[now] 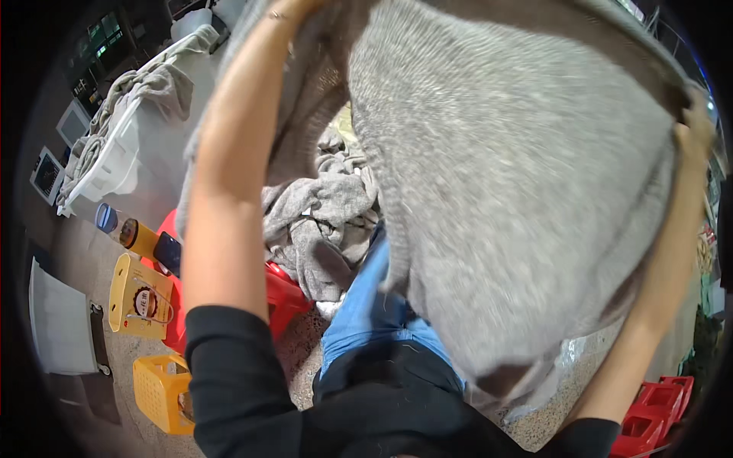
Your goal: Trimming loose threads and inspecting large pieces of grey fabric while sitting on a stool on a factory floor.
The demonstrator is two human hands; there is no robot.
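Observation:
A large grey knit sweater (504,168) with a ribbed edge is spread in the air between my raised arms, partly smeared by motion. My right hand (695,130) grips its edge at the upper right, fingers closed on the knit. At the top edge of the view, my left hand (296,6) is mostly cut off; the cloth hangs down from it. Beyond my knees, a heap of similar grey knitwear (324,221) lies crumpled, partly hidden behind the raised sweater and my left forearm.
On the left stands a white plastic bin (145,156) with grey knitwear over its rim. A red stool (282,294), a drink bottle (137,237), a phone (168,252) and a yellow paper bag (137,298) are nearer. A yellow stool (156,389) is lower left; red stools (649,412) stand lower right.

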